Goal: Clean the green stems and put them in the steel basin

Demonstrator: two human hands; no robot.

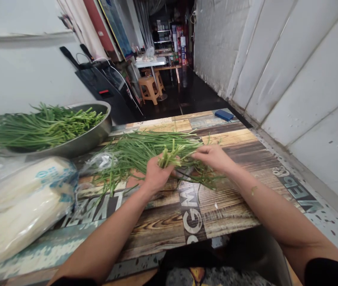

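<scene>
My left hand (158,174) is closed around a small bunch of garlic chives (171,155), their pale cut ends pointing up and to the right. Just right of it, my right hand (212,157) pinches at the chive stalks, thumb and fingertips together. Beneath and beyond both hands lies a loose pile of chives (139,147) on the wood-patterned table (163,222). Stray stalks and trimmings are scattered around the right hand. The exact stalks between the right fingertips are too small to make out clearly.
A metal bowl (105,125) heaped with chives stands at the back left. Clear plastic bags with white contents (28,202) fill the left front. A blue box (224,115) lies at the far table corner. Beyond are stools (149,89) and a white table (151,62).
</scene>
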